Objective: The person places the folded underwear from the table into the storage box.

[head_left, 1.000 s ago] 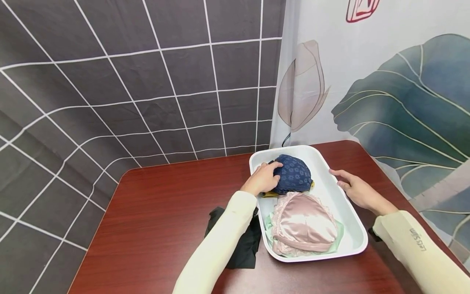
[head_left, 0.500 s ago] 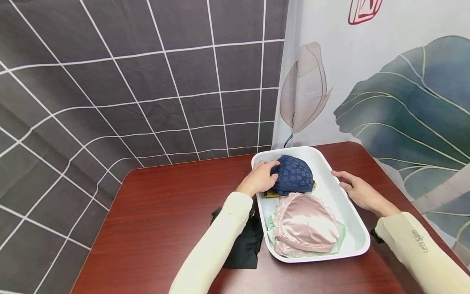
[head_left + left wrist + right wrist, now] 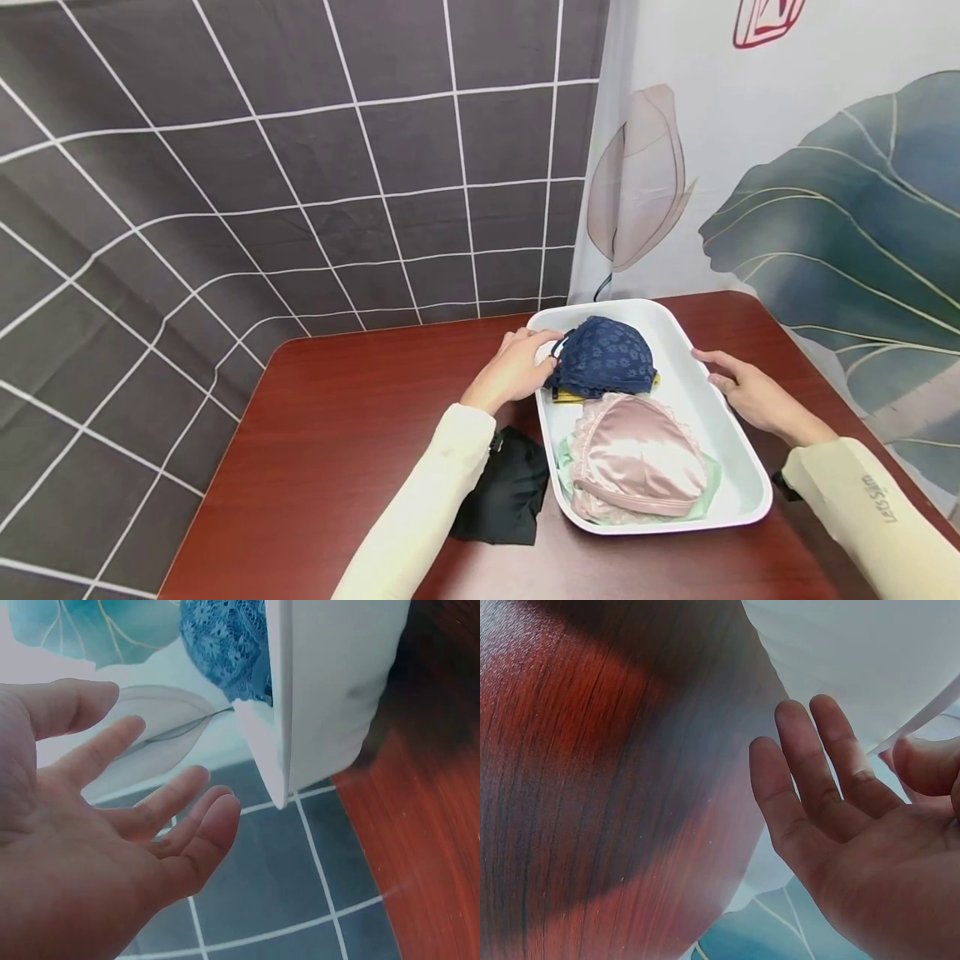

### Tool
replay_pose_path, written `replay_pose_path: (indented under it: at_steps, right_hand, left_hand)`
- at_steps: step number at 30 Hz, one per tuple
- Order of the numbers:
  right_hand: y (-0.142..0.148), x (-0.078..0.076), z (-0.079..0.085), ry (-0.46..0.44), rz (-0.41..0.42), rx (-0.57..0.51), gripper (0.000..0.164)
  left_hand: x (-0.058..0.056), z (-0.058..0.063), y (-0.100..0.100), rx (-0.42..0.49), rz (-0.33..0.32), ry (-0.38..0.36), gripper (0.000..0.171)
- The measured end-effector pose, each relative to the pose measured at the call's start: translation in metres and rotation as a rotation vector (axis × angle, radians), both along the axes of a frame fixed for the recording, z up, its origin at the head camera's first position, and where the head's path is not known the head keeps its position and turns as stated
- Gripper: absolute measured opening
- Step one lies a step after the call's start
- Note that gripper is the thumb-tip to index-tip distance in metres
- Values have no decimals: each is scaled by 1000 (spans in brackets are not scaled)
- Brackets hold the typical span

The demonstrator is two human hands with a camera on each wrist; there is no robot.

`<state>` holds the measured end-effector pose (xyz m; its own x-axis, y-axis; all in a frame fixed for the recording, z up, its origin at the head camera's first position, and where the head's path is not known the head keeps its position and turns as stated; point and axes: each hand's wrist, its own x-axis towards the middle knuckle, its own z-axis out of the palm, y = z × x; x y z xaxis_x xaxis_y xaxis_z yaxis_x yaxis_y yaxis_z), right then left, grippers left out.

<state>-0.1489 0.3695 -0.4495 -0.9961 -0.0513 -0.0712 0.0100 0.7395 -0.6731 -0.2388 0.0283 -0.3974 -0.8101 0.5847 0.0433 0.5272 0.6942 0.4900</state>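
Note:
A white tray (image 3: 678,367) stands on the table. At its far end lies a folded navy lace bra (image 3: 609,357), with a loop of dark strap by my left fingertips. My left hand (image 3: 512,371) is over the tray's left rim, next to the bra. In the left wrist view its fingers (image 3: 161,802) are loosely spread, palm bare, apart from the tray wall. My right hand (image 3: 759,398) is at the right rim with relaxed fingers. Whether its fingertips touch the rim I cannot tell. A folded pink satin bra (image 3: 637,458) fills the near end.
Pale green fabric (image 3: 710,483) shows under the pink bra, and a yellow edge (image 3: 566,397) under the navy one. Black cloth (image 3: 506,496) lies on the red-brown table (image 3: 337,433), left of the tray and partly behind my left forearm. A grid-patterned curtain (image 3: 405,150) hangs behind.
My left hand has drawn back leftward off the navy bra to the tray's left rim. The whole view has shifted slightly; the right hand stays by the right rim.

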Motion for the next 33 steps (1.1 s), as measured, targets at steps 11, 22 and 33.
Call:
replay_pose_path:
  at_steps: [11,22,33]
  right_hand:
    - [5,0,-3,7,3,14,50]
    - [4,-2,-4,23,12,26,49]
    - [4,-3,-5,30,21,27,48]
  left_hand:
    - [16,-12,-36,73,-10,-50,40]
    - [41,-16,-70,108,-20,-67,41]
    - [56,-14,-99,53,6,-102,45]
